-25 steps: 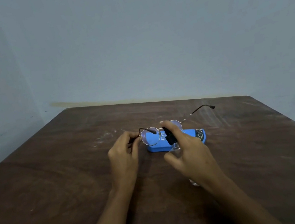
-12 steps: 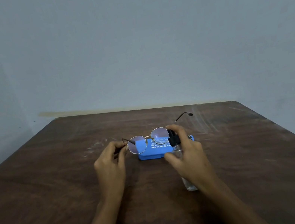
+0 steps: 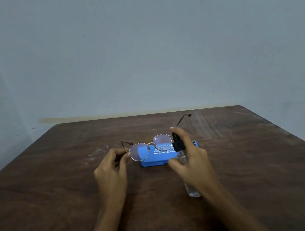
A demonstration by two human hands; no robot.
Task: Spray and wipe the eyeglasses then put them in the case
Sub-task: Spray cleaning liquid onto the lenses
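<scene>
Near the middle of the brown wooden table [image 3: 59, 192], toward its far edge, your two hands are raised together over a closed blue eyeglass case [image 3: 155, 156] that lies flat on the wood. Compared with a second ago, the round wire-rimmed eyeglasses [image 3: 149, 148] sit more squarely in front of you, lenses facing you, and the spray bottle's black nozzle has stayed close beside the lens on your right, so you appear to be in the spraying step, with wiping and casing not yet done. Your left hand [image 3: 110, 173] is mostly closed, thumb and fingertips pinched on the frame's hinge at the left end; the temple on that side folds back above your fingers, while the other temple sticks out toward the table's far right corner. Your right hand [image 3: 193, 161] is wrapped around a small clear spray bottle [image 3: 185, 170], fingers curled tight on its body, index finger resting on top of the black pump head, which is just beside the right lens. The bottle is tilted, its base angled down toward you. No mist is visible, so whether the pump is being pressed cannot be told. No cloth is in view on the table. The eyeglasses hang above the case without touching it, as far as can be seen.
</scene>
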